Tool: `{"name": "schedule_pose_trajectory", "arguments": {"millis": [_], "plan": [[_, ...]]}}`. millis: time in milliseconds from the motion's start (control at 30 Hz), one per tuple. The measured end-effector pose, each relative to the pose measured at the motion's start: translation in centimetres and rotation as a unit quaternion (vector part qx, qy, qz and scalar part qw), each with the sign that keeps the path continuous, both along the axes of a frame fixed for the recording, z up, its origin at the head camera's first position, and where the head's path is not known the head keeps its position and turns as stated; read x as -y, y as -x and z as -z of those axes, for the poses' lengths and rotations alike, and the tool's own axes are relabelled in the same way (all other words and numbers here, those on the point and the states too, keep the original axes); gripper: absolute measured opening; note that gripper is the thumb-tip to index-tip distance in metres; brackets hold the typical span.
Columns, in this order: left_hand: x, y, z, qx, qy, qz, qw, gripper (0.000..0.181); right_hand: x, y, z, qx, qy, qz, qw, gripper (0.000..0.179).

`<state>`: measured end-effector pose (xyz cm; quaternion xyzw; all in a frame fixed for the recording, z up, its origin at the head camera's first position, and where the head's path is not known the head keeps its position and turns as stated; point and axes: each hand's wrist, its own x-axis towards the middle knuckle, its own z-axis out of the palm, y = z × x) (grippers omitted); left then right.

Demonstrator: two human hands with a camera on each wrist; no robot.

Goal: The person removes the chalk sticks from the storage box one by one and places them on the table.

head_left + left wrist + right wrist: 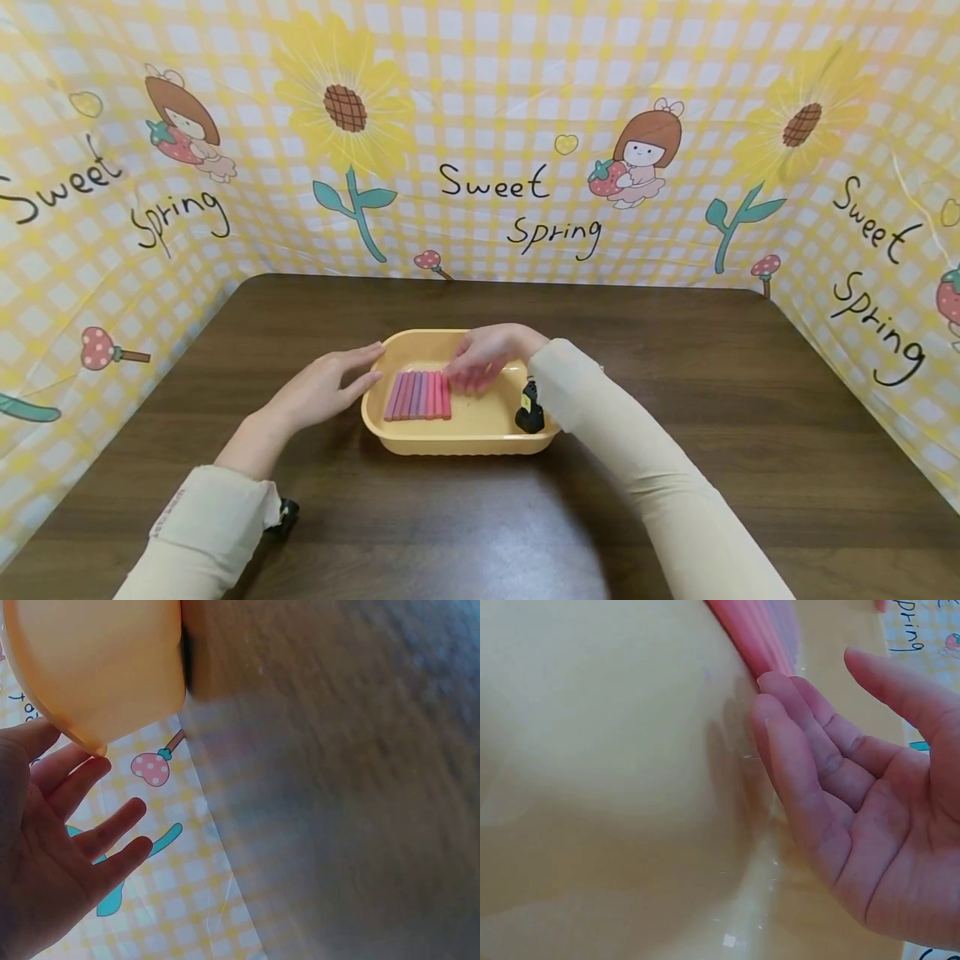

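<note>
A pale yellow plastic basin [480, 433] stands on the table. On its floor, toward the left end, several pink and purple sticks [418, 396] lie side by side in a neat row. My right hand [487, 354] is inside the basin; its fingertips are at the far right end of the row, and the right wrist view shows nothing in the palm. My left hand [322, 387] touches the basin's left rim with extended fingers. In the left wrist view, thumb and forefinger lie against the basin wall [112, 667] while the other fingers spread apart.
The dark wooden table [450, 533] reaches back to a yellow checked cloth [480, 100] that rises on the back and both sides. A black device [530, 408] on the right wrist overlaps the basin's right end. Another black device [283, 518] shows at the left cuff.
</note>
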<state>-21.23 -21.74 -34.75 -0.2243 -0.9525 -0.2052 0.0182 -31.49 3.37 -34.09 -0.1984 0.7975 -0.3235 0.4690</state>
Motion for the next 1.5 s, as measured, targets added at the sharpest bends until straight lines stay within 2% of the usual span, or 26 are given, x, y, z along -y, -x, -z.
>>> {"name": "schedule_pose_trajectory", "arguments": {"millis": [167,600,833,1233,1367,1500], "plan": [[-0.1,0.0,0.0,0.002,-0.001,-0.002,1.0000,0.048,0.5,-0.2,0.6,0.020,-0.020,0.010,0.9996,0.026],[-0.1,0.0,-0.2,0.004,-0.005,-0.004,1.0000,0.048,1.4,-0.8,1.1,-0.031,-0.048,0.023,0.9981,0.030],[0.0,-0.1,-0.1,0.008,-0.005,-0.010,0.9999,0.049,1.6,-0.8,1.2,-0.027,-0.044,0.034,0.9981,0.027],[-0.1,-0.1,-0.2,0.013,-0.002,-0.014,0.9998,0.049,1.5,-0.7,1.2,-0.008,-0.037,0.032,0.9988,0.026],[-0.1,0.0,-0.2,0.014,-0.003,-0.014,0.9998,0.049,1.2,-0.5,0.9,0.003,-0.027,0.028,0.9992,0.025],[-0.1,0.0,-0.2,0.010,-0.003,-0.013,0.9999,0.049,0.7,-0.3,0.2,-0.008,-0.019,0.018,0.9996,0.024]]}}
